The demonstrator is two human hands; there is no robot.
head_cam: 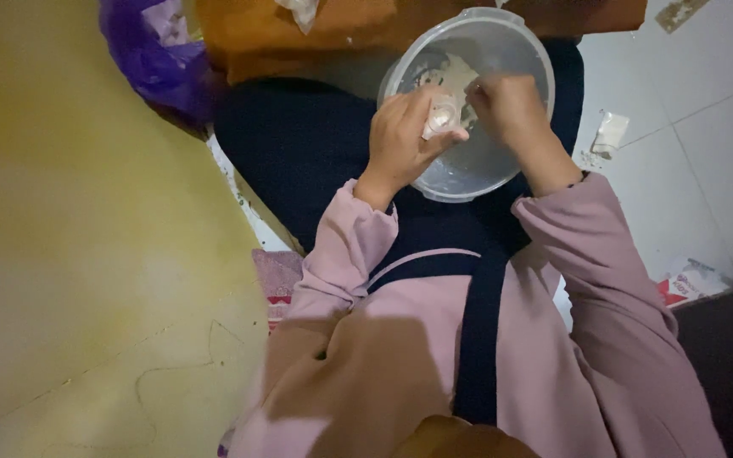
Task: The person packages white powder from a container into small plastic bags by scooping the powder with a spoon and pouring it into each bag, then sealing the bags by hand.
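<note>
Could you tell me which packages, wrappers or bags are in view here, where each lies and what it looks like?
Purple plastic bag: top left, beside the yellow wall; crumpled, glossy.
Red and white printed packet: lower right on the pale floor; flat, partly hidden.
Small whitish wrapper scrap: on the floor right of the clear plastic bowl; crumpled.
Red and white package edge: under the left sleeve; mostly hidden.
</note>
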